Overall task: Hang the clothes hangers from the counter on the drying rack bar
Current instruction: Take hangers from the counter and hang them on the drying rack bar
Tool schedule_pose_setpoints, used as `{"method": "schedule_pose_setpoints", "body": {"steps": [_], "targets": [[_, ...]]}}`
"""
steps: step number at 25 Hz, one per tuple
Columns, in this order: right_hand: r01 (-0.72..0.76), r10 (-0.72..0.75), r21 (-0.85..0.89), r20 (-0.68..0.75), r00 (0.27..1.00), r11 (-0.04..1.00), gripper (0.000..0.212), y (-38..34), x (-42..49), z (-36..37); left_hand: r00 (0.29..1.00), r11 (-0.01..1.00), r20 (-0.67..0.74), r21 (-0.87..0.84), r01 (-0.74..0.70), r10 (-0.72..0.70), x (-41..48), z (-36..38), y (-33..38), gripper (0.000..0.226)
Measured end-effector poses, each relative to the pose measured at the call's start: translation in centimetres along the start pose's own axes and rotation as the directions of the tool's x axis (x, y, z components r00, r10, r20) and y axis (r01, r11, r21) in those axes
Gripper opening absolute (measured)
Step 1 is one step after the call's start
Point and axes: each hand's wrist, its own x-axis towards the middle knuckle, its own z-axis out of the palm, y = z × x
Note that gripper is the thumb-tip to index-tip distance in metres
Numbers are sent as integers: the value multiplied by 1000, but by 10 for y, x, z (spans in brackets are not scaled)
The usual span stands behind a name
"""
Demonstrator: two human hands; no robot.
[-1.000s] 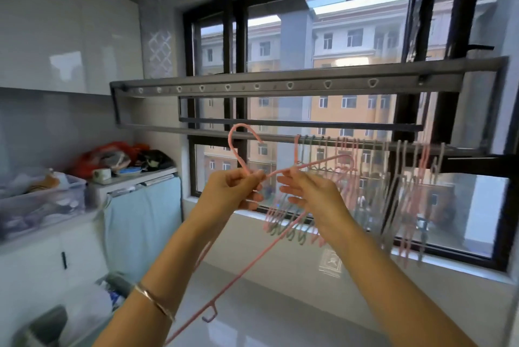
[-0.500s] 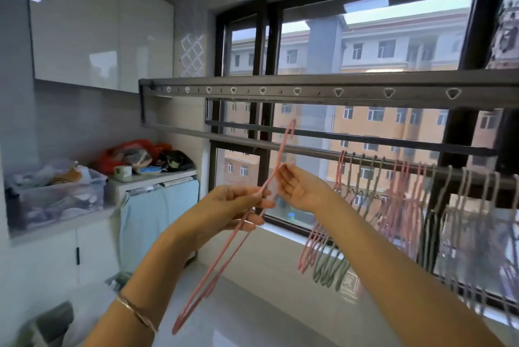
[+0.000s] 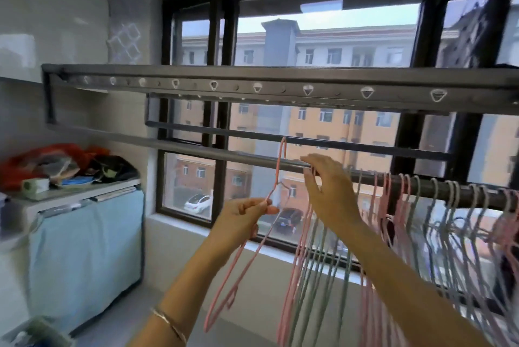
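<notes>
One pink hanger (image 3: 279,161), now nearer bar (image 3: 196,151)

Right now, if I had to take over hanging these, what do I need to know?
Left hand: pinches one pink hanger at its neck, with the hook raised to the drying rack bar.
Right hand: open, fingers resting at the bar beside the hung hangers.
Done: a long row of pink and grey-green hangers hangs on the bar to the right.
Left: seat this hook over the bar, since I can't tell if it has caught, then let go. I can't see whether more hangers wait elsewhere.
</notes>
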Motion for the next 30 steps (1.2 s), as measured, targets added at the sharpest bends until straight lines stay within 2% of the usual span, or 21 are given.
{"method": "schedule_pose_setpoints", "body": {"steps": [3, 8, 10, 12, 17, 19, 21, 23, 26, 30], "targets": [[-62, 94, -292, 98, 991, 954, 39, 31, 8, 1, 999, 997, 10, 65, -38, 37, 31, 9, -16, 18], [-31, 114, -472, 148, 982, 881, 52, 46, -3, 0, 991, 993, 109, 79, -85, 77, 59, 25, -33, 24], [-20, 130, -506, 182, 975, 862, 56, 47, -6, 1, 985, 992, 142, 72, -108, 96, 60, 32, -37, 22], [-25, 146, -526, 189, 971, 850, 51, 46, -7, 3, 982, 992, 162, 70, -107, 95, 56, 37, -42, 16], [-79, 164, -503, 126, 978, 860, 46, 38, -24, -8, 990, 983, 110, 154, -100, 83, 44, 43, -62, 10], [-105, 186, -492, 118, 976, 864, 50, 39, -38, -19, 988, 948, 122, 292, -126, 94, 39, 46, -63, 37], [-107, 198, -514, 126, 972, 851, 55, 42, -55, -37, 969, 878, 142, 413, -242, 200, 29, 56, -55, 59], [-111, 211, -543, 126, 969, 832, 62, 50, -72, -64, 935, 786, 200, 506, -354, 292, 11, 76, -34, 67], [-175, 245, -558, 53, 968, 811, 61, 67, -100, -126, 902, 677, 313, 597, -431, 299, -22, 121, -4, 72], [-263, 298, -574, -35, 954, 776, 49, 101, -160, -240, 827, 644, 462, 534, -547, 320, -76, 214, 27, 76]]}}
